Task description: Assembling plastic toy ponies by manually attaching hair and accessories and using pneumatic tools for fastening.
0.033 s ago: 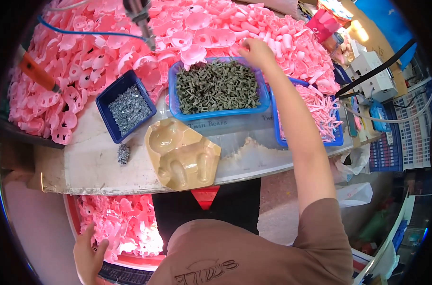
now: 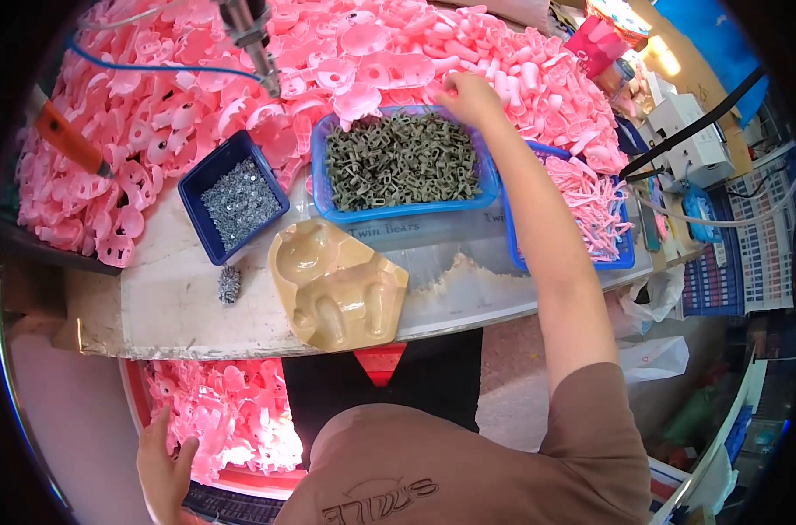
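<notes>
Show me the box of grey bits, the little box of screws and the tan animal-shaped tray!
box of grey bits (image 2: 490,198): head view, on its blue front-right rim.
little box of screws (image 2: 207,236): head view, on its blue left wall.
tan animal-shaped tray (image 2: 336,289): head view, on its hollow middle.

Right hand (image 2: 470,98) reaching pink parts (image 2: 503,52)

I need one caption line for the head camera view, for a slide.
Right hand reaches into the pink plastic parts beyond a blue tray of grey pieces; left hand rests by a lower bin.
</notes>
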`<state>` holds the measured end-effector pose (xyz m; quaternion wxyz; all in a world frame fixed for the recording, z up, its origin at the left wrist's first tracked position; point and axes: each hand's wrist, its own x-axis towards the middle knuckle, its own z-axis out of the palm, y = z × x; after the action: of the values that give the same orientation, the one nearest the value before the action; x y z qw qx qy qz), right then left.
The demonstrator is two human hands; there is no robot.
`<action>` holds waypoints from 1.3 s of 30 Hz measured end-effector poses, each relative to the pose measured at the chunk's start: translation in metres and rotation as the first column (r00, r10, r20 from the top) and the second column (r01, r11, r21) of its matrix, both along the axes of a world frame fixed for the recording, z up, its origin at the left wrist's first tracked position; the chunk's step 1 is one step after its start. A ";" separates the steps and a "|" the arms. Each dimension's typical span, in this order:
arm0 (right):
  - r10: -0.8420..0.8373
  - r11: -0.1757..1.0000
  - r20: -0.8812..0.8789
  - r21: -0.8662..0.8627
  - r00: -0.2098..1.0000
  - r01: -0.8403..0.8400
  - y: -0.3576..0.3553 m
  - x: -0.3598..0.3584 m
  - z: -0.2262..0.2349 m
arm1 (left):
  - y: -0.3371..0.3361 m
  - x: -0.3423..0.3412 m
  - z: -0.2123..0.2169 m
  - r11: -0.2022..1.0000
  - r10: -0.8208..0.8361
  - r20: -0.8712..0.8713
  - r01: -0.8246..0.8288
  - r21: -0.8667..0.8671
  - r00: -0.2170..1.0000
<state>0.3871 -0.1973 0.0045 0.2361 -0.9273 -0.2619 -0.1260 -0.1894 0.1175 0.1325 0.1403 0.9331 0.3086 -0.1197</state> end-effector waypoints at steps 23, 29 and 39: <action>0.528 0.807 -0.650 0.584 0.546 -0.086 -0.017 -0.215 0.047 | -0.165 0.244 -0.102 0.637 -0.465 0.838 0.765 0.093 0.286; 0.242 0.908 -0.515 0.418 0.823 -0.006 -0.055 -0.161 0.041 | -0.156 0.223 -0.114 0.639 -0.488 0.837 0.755 0.150 0.247; -0.268 0.876 0.593 -0.177 0.759 0.448 -0.166 -0.021 0.019 | -0.141 0.184 -0.117 0.682 -0.526 0.778 0.716 0.145 0.344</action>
<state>0.3658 -0.3634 0.0237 -0.0259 -0.9088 -0.1503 -0.3884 -0.0056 -0.0234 0.0151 0.3040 0.9111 -0.1796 0.2127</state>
